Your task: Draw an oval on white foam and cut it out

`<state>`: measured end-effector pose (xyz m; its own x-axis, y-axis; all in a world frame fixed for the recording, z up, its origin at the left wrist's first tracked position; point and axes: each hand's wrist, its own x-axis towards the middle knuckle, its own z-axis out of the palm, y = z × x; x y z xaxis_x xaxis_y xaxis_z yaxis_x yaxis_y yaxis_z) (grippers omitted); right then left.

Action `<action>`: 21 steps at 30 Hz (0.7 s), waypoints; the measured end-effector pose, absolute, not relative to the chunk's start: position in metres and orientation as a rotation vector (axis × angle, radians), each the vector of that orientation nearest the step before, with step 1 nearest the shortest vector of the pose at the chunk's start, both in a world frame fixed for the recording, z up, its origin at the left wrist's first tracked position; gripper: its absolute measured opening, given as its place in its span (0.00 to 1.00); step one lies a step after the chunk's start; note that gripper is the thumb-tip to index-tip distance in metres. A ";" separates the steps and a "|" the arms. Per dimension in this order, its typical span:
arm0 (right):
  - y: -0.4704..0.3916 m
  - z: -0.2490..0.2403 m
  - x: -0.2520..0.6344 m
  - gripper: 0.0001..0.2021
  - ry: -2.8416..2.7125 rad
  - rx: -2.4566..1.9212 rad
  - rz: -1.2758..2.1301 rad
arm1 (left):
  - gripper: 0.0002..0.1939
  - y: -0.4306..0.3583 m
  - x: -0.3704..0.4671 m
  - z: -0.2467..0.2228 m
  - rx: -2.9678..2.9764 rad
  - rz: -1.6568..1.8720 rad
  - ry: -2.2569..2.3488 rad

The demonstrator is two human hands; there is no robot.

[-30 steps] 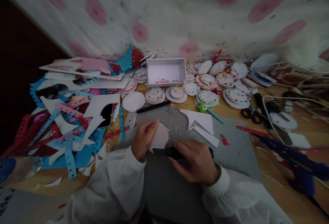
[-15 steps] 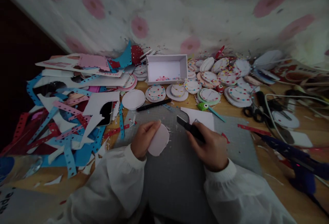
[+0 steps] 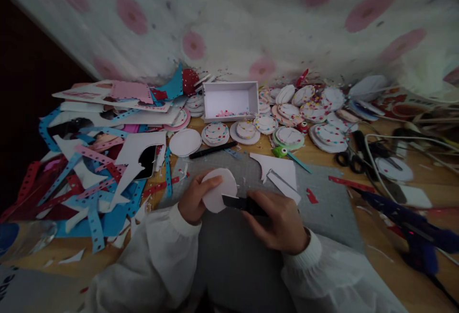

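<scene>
Left hand (image 3: 195, 199) pinches a white disc (image 3: 218, 199) over the gray cutting mat (image 3: 322, 198); right hand (image 3: 283, 219) wraps a black utility knife (image 3: 239, 203), blade across the disc's near right edge. Its outline looks mostly rounded, perhaps just trimming left; dotted disc stacks (image 3: 216, 133) sit farther off.

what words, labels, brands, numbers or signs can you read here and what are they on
"de", tilted, on the pale sheet at lower left; the start of the word is unclear.
Too blurred to read: reddish marks on the white sheet atop the left pile.
Too blurred to read: marks on the red-patterned item at far right.
</scene>
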<state>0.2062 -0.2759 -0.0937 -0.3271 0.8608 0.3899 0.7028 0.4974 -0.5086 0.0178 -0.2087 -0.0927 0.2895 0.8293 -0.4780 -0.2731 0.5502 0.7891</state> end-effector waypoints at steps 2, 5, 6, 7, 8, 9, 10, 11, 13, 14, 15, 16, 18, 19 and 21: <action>-0.276 -0.095 0.204 0.09 -2.147 -1.276 0.302 | 0.22 -0.209 0.021 -0.093 0.612 0.831 1.036; -0.276 -0.097 0.200 0.10 -2.165 -1.281 0.256 | 0.25 -0.210 0.025 -0.095 0.631 0.871 1.098; -0.277 -0.097 0.199 0.11 -2.163 -1.282 0.245 | 0.26 -0.211 0.026 -0.095 0.644 0.884 1.122; -0.277 -0.097 0.198 0.11 -2.162 -1.282 0.235 | 0.26 -0.212 0.027 -0.096 0.657 0.898 1.140; -0.277 -0.098 0.198 0.11 -2.161 -1.285 0.228 | 0.26 -0.212 0.027 -0.096 0.665 0.907 1.148; -0.278 -0.098 0.198 0.11 -2.161 -1.287 0.222 | 0.26 -0.213 0.027 -0.096 0.671 0.909 1.147; -0.278 -0.098 0.198 0.11 -2.160 -1.291 0.216 | 0.26 -0.213 0.027 -0.096 0.676 0.906 1.143; -0.278 -0.097 0.199 0.11 -2.161 -1.298 0.212 | 0.26 -0.213 0.027 -0.096 0.682 0.902 1.137; -0.278 -0.097 0.199 0.11 -2.161 -1.303 0.205 | 0.25 -0.213 0.026 -0.095 0.692 0.901 1.130; -0.278 -0.097 0.199 0.11 -2.159 -1.301 0.200 | 0.25 -0.212 0.026 -0.095 0.692 0.902 1.129; -0.278 -0.097 0.199 0.11 -2.158 -1.298 0.197 | 0.25 -0.212 0.026 -0.095 0.689 0.902 1.129; -0.278 -0.097 0.199 0.10 -2.156 -1.296 0.193 | 0.24 -0.212 0.026 -0.095 0.686 0.901 1.127; -0.278 -0.097 0.199 0.10 -2.151 -1.292 0.184 | 0.23 -0.212 0.026 -0.094 0.678 0.892 1.117; -0.278 -0.097 0.200 0.10 -2.148 -1.293 0.178 | 0.23 -0.212 0.027 -0.094 0.672 0.886 1.111; -0.278 -0.097 0.200 0.10 -2.140 -1.298 0.160 | 0.23 -0.211 0.027 -0.093 0.659 0.875 1.102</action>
